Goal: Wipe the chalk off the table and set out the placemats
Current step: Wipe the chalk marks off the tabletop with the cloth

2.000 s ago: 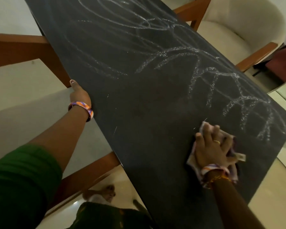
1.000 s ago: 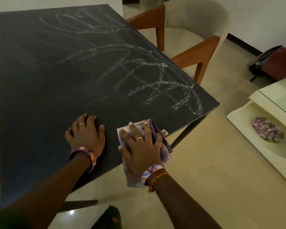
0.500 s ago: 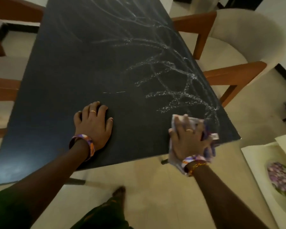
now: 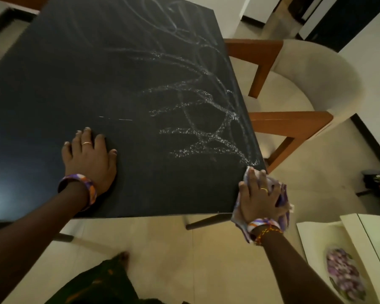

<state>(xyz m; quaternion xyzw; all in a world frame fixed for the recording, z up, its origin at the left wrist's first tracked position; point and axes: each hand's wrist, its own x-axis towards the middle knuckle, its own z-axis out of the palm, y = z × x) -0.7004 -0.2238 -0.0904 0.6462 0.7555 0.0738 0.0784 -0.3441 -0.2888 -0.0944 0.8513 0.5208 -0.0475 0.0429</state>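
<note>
still wiping: right hand pressing the cloth flat-fingered at the table's near right corner, left hand spread flat near the front edge. chalk scribbles along the right edge probably next. no placemats visible.

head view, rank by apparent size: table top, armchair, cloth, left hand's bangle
1. Table top, largest.
2. Armchair.
3. Cloth, mostly hidden under the right hand at the near right corner.
4. Bangle on the left hand, smallest.
</note>
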